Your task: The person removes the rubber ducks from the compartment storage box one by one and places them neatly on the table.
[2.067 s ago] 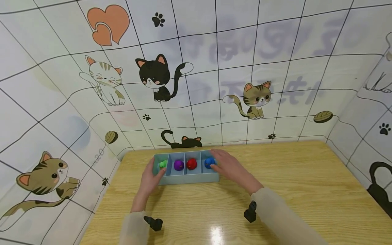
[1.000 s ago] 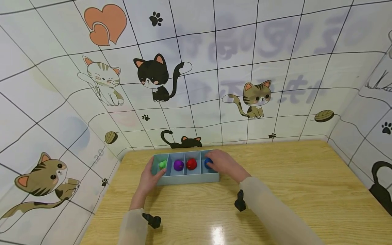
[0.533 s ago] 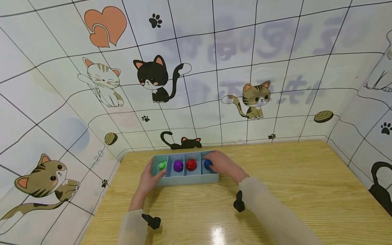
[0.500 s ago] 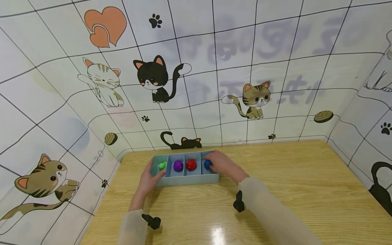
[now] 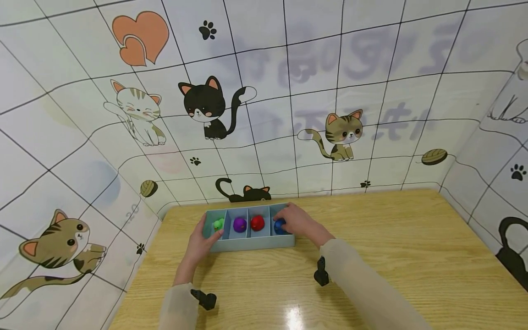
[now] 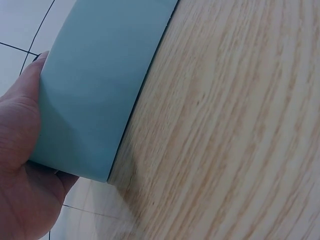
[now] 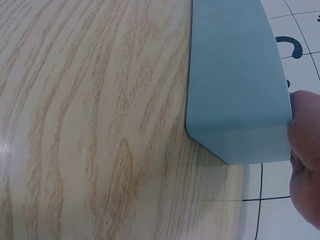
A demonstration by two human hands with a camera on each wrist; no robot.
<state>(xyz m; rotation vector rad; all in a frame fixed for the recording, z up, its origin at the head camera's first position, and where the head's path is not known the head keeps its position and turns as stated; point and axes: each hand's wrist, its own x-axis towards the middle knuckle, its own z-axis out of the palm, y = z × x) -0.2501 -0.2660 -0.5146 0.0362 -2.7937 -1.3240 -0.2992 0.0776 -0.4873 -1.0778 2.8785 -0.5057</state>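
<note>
A long pale-blue box [image 5: 252, 244] with several compartments in a row stands on the table near the back wall. My left hand [image 5: 200, 240] grips its left end, thumb over the front rim and fingers along the end wall. The left compartment has a small green duck-shaped toy [image 5: 218, 224]; the middle ones have a round purple toy [image 5: 239, 225] and a round red toy [image 5: 257, 223]. In the right compartment lies a round blue toy [image 5: 279, 226], partly hidden by my right hand [image 5: 303, 223], whose fingers and thumb pinch it.
The wooden table [image 5: 371, 247] spreads to the right and in front of the box. A wall covering [image 5: 272, 101] with cartoon cats and black grid lines rises behind the table. A black camera mount [image 5: 321, 272] sits at the right wrist.
My right hand has moved left from over the box's right rim into the right compartment, its fingers closing on the blue toy. The blue toy now sits slightly lower in view; the left hand keeps its grip.
</note>
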